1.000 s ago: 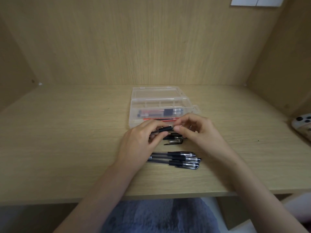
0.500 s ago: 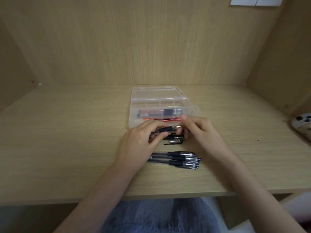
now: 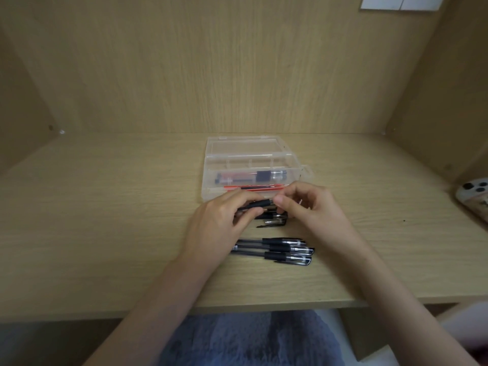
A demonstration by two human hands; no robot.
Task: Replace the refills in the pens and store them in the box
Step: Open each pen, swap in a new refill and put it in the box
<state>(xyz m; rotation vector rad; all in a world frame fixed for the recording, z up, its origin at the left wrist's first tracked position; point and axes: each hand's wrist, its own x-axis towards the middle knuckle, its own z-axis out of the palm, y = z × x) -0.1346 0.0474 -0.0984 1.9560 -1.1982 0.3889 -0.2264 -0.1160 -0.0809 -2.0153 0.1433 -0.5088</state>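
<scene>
wooden alcove: pale oak-grain tabletop (image 3: 105,220), matching back panel (image 3: 211,62), side walls closing in at both frame edges. white wall plate (image 3: 396,2) at upper right; a phone (image 3: 475,202) lies at the right edge.

centre frame we note a clear box (image 3: 211,165) standing open, lid flat behind it, with a stored pen (image 3: 264,176) and red refills (image 3: 253,187) inside. just below it our left hand (image 3: 219,223) has its grip clamped on a black pen (image 3: 257,204); our right hand (image 3: 314,207) pinches that pen's right end, grip closed on it. three pens (image 3: 274,250) lie side by side lower down. blue cloth (image 3: 250,339) shows under the front edge.
</scene>
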